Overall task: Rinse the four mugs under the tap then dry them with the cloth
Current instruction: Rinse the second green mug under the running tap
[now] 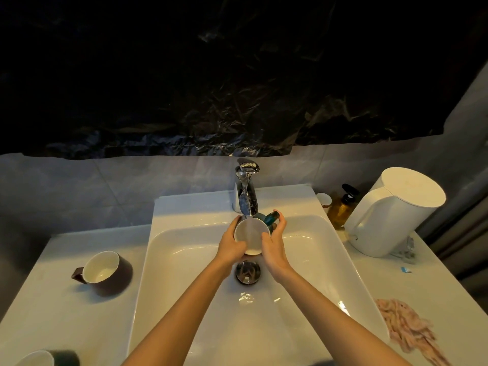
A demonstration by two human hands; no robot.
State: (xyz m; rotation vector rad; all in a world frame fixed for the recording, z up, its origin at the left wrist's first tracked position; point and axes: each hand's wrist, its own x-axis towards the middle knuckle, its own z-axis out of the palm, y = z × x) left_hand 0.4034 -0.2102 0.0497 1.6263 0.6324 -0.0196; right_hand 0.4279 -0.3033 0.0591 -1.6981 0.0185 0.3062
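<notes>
Overhead, a crumpled black sheet [211, 75] covers the wall above the tiles. Below it a white basin [184, 260] is set in a white counter [52, 299].

To the right stands a white canister [396, 210], and a pink cloth [406, 328] lies bunched on the counter near the basin's right edge. On the left counter a brown mug [105, 268] is tipped so that its white inside faces the camera, handle to the left. A dark green mug [50, 357] shows partly at the bottom left corner.

Over the basin, a teal mug [252, 235] sits between both hands just under the spout of the tap [247, 191]. Its mouth is tilted toward the camera and its handle points away to the right. The left hand [231, 247] wraps its curled fingers round the mug's left side. The right hand [274, 244] cups the right side, thumb at the rim and fingers reaching behind near the handle.

An amber bottle [343, 207] stands beside the canister. The drain [248, 272] lies below the wrists.
</notes>
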